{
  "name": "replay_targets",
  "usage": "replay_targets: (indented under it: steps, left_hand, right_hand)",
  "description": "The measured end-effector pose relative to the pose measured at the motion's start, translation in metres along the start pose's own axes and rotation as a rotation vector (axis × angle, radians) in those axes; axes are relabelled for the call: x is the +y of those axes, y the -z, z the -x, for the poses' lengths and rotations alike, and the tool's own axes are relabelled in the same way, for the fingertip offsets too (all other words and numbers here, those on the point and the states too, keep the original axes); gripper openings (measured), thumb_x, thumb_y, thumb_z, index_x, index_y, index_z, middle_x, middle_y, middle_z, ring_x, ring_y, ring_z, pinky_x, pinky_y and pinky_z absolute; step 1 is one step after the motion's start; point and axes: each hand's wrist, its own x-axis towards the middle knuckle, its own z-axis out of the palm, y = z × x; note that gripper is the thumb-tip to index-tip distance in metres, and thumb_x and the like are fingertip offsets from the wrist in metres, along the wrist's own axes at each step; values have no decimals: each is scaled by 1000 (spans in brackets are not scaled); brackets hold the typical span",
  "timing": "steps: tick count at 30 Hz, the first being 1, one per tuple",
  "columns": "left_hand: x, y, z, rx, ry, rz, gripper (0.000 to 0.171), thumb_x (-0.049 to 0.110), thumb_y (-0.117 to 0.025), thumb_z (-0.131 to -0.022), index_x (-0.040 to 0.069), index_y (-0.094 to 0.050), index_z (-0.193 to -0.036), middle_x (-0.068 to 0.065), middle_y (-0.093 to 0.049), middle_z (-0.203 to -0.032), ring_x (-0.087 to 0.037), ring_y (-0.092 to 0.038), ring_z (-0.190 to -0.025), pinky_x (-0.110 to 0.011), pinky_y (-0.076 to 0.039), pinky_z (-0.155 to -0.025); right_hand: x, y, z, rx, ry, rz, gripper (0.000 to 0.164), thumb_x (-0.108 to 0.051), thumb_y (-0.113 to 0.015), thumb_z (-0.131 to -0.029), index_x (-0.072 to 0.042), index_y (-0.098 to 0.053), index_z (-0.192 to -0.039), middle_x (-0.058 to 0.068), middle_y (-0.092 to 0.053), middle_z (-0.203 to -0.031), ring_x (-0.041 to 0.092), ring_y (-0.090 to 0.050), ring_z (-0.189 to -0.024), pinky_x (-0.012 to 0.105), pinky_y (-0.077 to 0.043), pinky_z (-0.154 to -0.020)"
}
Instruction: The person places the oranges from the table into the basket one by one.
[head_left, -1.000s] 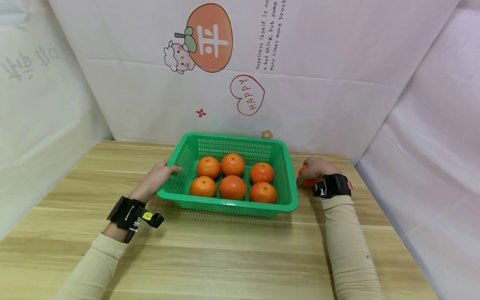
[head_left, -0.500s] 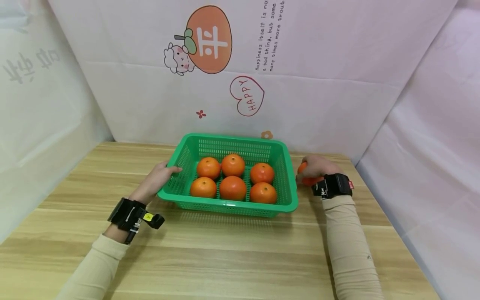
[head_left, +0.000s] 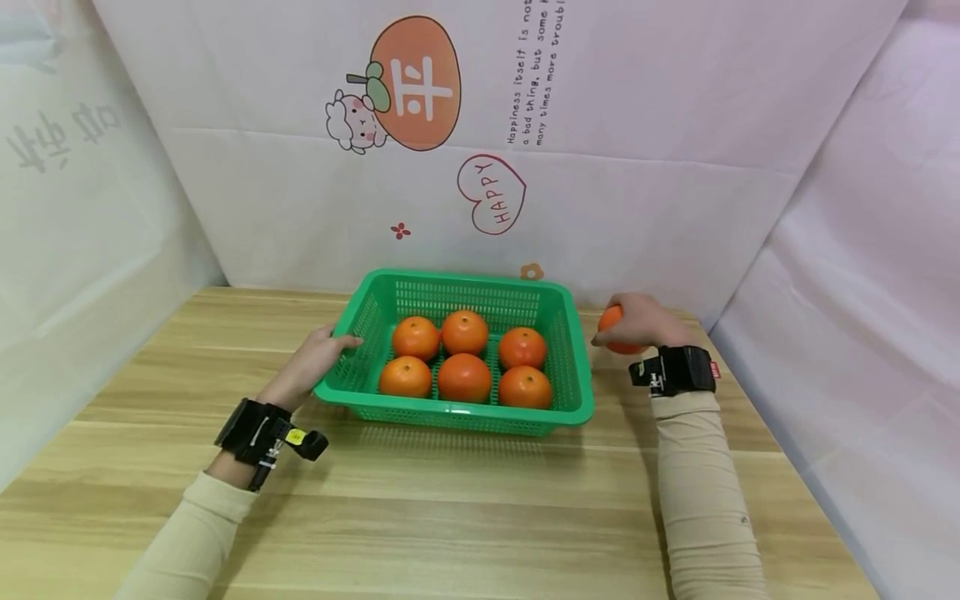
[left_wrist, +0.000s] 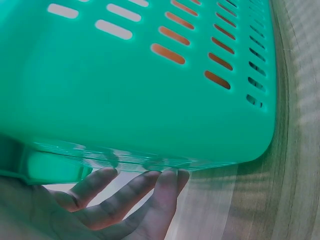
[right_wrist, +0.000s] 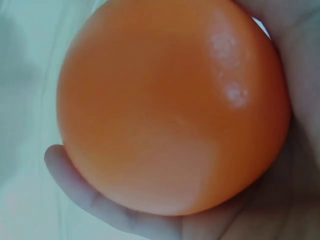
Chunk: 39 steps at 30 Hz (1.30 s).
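A green plastic basket (head_left: 472, 410) with slotted walls stands on the table and holds several oranges (head_left: 465, 377) in two rows. My left hand (head_left: 313, 360) grips its left rim, the thumb hooked over the edge. In the left wrist view, the fingers (left_wrist: 102, 212) lie against the outside of the basket wall (left_wrist: 120, 95). Right of the basket, my right hand (head_left: 647, 320) holds one more orange (head_left: 617, 332) from above. Its fingers curl round the fruit (right_wrist: 170, 110), which fills most of the right wrist view.
A wooden table (head_left: 450, 517) carries everything. Behind the basket rises a white printed cloth backdrop (head_left: 645, 108), close to its far rim. Cloth side walls (head_left: 862, 350) flank the table on both sides.
My right hand has closed more round the orange and raised it slightly, up and away from the table. The left hand and the basket have stayed put.
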Motion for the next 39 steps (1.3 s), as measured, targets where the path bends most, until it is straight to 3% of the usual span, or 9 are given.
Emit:
replay_targets:
  steps: [11, 22, 39]
  left_hand:
    - [-2, -1, 0, 1, -4, -2, 65, 32, -42, -110, -2, -27, -164, -30, -53, -150, -25, -68, -116, -36, -62, -93]
    - [0, -1, 0, 6, -4, -4, 64, 32, -42, -110, -2, -29, -163, -29, -54, -149, -22, -69, -113, -35, -62, -91]
    - [0, -1, 1, 0, 3, 9, 65, 33, -43, -110, -2, -28, -163, -29, -53, -151, -25, -68, -117, -36, -62, -92]
  right_hand:
    - [-14, 17, 8, 16, 36, 25, 49, -40, -80, -87, -4, -63, -115, 16, -66, -103, 28, -62, -87, 34, -48, -68]
    - [-31, 27, 16, 91, 66, 13, 45, -34, -78, -88, -6, -60, -118, 16, -67, -103, 28, -61, -85, 33, -48, -66]
    - [-61, 39, 34, 307, 185, -5, 46, -34, -83, -87, -6, -63, -117, 17, -65, -107, 31, -60, -91, 36, -49, -70]
